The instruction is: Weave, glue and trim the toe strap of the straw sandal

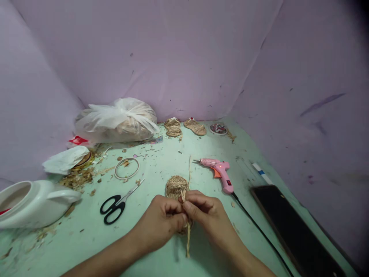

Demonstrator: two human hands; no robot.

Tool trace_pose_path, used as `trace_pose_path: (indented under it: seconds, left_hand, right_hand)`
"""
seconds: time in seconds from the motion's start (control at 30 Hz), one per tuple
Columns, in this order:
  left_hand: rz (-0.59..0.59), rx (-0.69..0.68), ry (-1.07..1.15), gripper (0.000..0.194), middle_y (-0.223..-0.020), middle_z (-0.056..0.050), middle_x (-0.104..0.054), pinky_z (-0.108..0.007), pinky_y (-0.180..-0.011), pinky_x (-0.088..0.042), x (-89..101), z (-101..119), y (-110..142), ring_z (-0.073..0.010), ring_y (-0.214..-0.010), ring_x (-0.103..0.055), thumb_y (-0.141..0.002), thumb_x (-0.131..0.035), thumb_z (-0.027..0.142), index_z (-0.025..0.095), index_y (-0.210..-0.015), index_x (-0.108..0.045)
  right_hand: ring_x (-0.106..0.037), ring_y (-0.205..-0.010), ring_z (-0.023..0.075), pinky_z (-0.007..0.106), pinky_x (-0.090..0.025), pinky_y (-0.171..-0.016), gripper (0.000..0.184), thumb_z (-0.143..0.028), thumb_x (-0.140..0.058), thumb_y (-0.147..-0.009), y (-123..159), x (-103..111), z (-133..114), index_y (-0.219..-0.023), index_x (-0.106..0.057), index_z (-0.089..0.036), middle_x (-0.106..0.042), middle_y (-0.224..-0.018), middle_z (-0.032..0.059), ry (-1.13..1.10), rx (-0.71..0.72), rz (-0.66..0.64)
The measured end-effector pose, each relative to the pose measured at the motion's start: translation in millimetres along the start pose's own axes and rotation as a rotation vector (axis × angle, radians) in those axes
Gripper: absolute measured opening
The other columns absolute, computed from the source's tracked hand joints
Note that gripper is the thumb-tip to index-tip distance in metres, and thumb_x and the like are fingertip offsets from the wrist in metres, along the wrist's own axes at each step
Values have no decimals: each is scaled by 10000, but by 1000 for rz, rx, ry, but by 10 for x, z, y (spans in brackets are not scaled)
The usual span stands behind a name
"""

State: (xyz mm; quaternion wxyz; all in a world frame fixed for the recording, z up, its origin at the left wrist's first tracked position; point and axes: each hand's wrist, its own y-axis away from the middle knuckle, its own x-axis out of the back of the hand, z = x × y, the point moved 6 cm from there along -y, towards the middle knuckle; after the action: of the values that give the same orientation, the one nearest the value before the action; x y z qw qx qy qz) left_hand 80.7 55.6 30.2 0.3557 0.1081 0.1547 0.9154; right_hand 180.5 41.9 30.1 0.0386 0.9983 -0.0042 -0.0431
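A white glazed vessel (54,213) sits at the far left on the pale green surface (161,157), with dry brown scraps (75,179) scattered behind it and a white crumpled sheet (65,161) farther back. A stuffed, translucent plastic bag (121,123) rests near the wall (173,57). Nearer lie black-handled scissors (117,207), blades slightly parted and pointing away to the right, with a pale ring (127,169) just behind them. The left hand (165,219) is closed, fingers curled inward and thumb pressed against them, gripping the left side of a small sole-shaped woven piece (176,184); what lies exactly under its fingertips is hidden. That piece is in front of the person at the middle, its rounded far end showing beyond the hands. A pale braided strand (188,240) hangs toward the person between them. The right hand (207,211) is closed too, pinching a short bit of pale fibre (183,196) between thumb and fingers over the woven piece. By the wall stand two little woven slippers (195,127), then a round dish of beads (218,129). A pink glue gun (217,169) lies right of the hands, nozzle leftward, its black cable (256,227) running beside a dark flat slab (294,231) at far right.
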Motion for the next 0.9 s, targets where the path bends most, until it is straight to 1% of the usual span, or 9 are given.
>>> trace_pose_path:
  seconds: [0.1,0.17,0.2,0.23,0.33,0.43,0.6,0.73,0.9]
  left_hand:
    - [32,10,-199,211,-503,39,-409,-224,-488,-272,99,26,19,-84,-508,-338,-684,-524,287,146,-528,-509]
    - [154,-14,-318,164,-540,24,-484,-223,-527,-319,282,119,59,-100,-551,-406,-685,-541,266,142,-588,-589]
    - [224,-22,-300,136,-593,16,-536,-223,-551,-344,384,163,83,-107,-578,-441,-681,-557,261,148,-684,-631]
    - [233,-27,-244,166,-617,19,-549,-218,-533,-341,447,191,97,-101,-566,-438,-665,-583,265,157,-770,-651]
    - [33,-14,-54,320,-671,24,-568,-203,-508,-347,426,193,90,-87,-552,-441,-623,-655,258,173,-932,-655]
    - [-68,-26,-12,269,-639,24,-565,-211,-553,-385,342,177,68,-94,-581,-478,-628,-658,206,167,-894,-681]
    - [-49,-124,-77,79,-641,3,-570,-216,-537,-408,300,246,56,-96,-558,-516,-639,-633,155,143,-682,-697]
    - [2,-141,-129,90,-578,9,-545,-213,-475,-379,335,268,81,-84,-481,-478,-675,-592,174,137,-627,-659]
    - [81,-262,-432,137,-607,10,-560,-221,-569,-386,320,335,144,-107,-587,-508,-710,-500,109,166,-637,-601]
  right_hand:
    - [-503,-643,132,258,-394,-622,218,-341,-639,-724,3,0,57,-627,-622,-146,-553,-648,11,-108,-69,-8]
    - [-473,-541,101,236,-372,-552,245,-365,-646,-721,15,-36,105,-628,-607,-142,-539,-566,-8,-232,-147,-60]
    - [-460,-503,89,226,-364,-527,254,-374,-652,-715,26,-63,125,-631,-603,-139,-533,-534,-15,-290,-187,-95]
    - [-450,-475,80,218,-358,-506,260,-378,-663,-705,38,-90,143,-634,-601,-136,-527,-513,-20,-333,-226,-127]
    - [-401,-419,58,184,-296,-408,275,-389,-694,-669,78,-151,197,-631,-595,-136,-503,-493,-33,-350,-326,-192]
    - [-303,-378,32,174,-180,-348,309,-418,-699,-653,104,-185,225,-599,-582,-137,-501,-495,-36,-287,-359,-245]
    - [-222,-340,14,187,-128,-338,319,-419,-694,-655,113,-180,197,-558,-581,-137,-492,-452,-50,-271,-342,-270]
    - [-217,-331,6,184,-122,-330,286,-403,-686,-679,109,-168,187,-641,-637,-124,-521,-475,-45,-264,-341,-252]
    - [-244,-346,11,177,-151,-341,275,-393,-702,-663,99,-149,201,-660,-629,-128,-559,-496,-29,-244,-330,-173]
